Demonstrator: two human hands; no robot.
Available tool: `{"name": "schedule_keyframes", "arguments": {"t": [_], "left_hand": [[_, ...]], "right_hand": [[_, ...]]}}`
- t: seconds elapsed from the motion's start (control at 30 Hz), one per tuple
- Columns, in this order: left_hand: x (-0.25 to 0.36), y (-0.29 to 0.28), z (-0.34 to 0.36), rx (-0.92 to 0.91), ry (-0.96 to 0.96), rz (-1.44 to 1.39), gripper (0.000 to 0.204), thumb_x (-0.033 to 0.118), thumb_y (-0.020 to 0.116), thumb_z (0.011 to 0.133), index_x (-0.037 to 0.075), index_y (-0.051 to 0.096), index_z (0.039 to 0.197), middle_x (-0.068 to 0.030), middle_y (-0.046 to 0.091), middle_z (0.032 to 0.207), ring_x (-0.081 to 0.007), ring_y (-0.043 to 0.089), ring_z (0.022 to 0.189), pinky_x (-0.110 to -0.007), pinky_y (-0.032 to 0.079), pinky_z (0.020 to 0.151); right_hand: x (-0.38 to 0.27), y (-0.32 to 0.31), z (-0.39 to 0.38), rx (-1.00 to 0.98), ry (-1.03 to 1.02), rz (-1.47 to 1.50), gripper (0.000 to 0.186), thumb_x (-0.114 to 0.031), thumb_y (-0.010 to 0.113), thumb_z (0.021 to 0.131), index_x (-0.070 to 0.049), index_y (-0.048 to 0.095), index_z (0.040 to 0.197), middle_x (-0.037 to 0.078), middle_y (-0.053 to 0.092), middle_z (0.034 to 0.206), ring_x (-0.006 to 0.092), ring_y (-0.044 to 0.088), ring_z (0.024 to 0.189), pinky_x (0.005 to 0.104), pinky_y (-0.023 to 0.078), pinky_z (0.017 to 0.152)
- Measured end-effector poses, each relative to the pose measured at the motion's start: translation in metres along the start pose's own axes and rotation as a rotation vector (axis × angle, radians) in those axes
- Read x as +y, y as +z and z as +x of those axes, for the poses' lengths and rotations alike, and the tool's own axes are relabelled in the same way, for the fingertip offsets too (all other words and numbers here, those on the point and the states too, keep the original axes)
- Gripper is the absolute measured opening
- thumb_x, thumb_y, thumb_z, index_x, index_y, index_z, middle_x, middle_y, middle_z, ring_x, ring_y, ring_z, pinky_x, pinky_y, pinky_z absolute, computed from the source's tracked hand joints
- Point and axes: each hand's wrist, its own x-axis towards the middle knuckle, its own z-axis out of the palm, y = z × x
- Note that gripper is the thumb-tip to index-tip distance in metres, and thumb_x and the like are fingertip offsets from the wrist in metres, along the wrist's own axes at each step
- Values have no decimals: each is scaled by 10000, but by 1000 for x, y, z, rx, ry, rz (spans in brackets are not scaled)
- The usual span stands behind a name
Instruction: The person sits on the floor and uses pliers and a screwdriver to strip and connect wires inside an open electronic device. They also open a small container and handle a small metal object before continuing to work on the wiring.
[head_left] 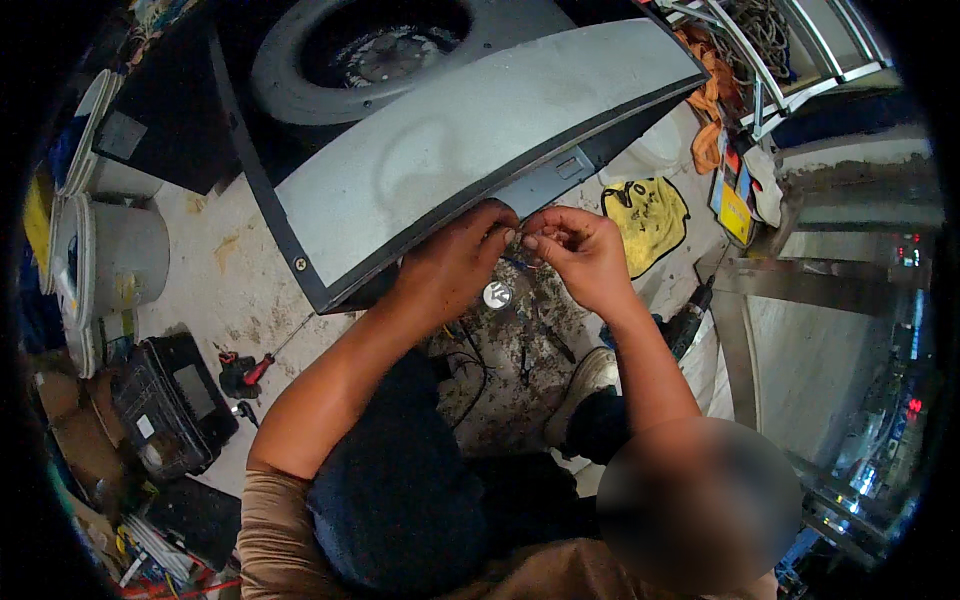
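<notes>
My left hand (465, 245) and my right hand (580, 255) meet at the near edge of a large black-framed housing (480, 120) with a pale grey panel. Thumbs and fingertips of both are pinched together, almost touching. What they hold is too small to make out; thin strands, perhaps wires (518, 263), show just below. Right behind the fingers, a grey metal box (555, 180) is fixed to the housing's near side. A round dark opening with a moulded ring (295, 75) lies in the far part of the housing. Under my hands, a small round whitish disc (497, 294) lies on the dirty floor.
To the left are a red-handled screwdriver (262, 368), an open black tool case (175, 405) and white buckets (125, 255). On the right lie a yellow cloth (645, 222) and a dark power drill (690, 322). A metal ladder (770, 95) stands far right, beside a metal-framed doorway (740, 330).
</notes>
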Motion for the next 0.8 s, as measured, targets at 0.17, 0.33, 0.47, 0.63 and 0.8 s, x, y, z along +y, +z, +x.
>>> {"name": "schedule_keyframes", "arguments": {"t": [0.17,0.33,0.47,0.63,0.8], "left_hand": [[5,0,1,-27,-94,-38,219,173,568,884,43,564,1060,-139,607,1002,-309,592,932,-378,458,806],[-2,2,4,-53,35,158,168,120,562,872,45,563,1023,-150,595,961,-334,587,901,-399,459,786],[-8,5,1,-23,58,121,155,92,551,870,33,585,1009,-146,597,953,-328,585,910,-393,460,792],[-9,5,-1,6,69,47,160,86,544,877,17,610,1006,-140,602,972,-305,586,941,-371,459,814],[-4,2,-1,-26,50,-68,170,85,534,888,13,614,1020,-143,604,969,-297,590,935,-360,454,830]], "right_hand": [[-1,3,0,61,-26,14,60,32,631,810,12,630,867,-3,601,698,55,554,610,205,455,563],[-3,-2,0,50,-20,-81,42,13,638,818,13,628,859,0,605,696,58,556,606,210,450,555],[-5,-6,-2,44,6,-44,96,8,656,814,28,613,897,37,619,712,92,582,625,220,474,571],[-3,-17,0,48,37,129,147,18,664,804,29,612,941,50,645,743,95,607,651,214,486,587],[0,-18,4,-17,-68,5,145,31,631,825,34,602,968,63,652,806,110,629,700,225,499,626]]}}
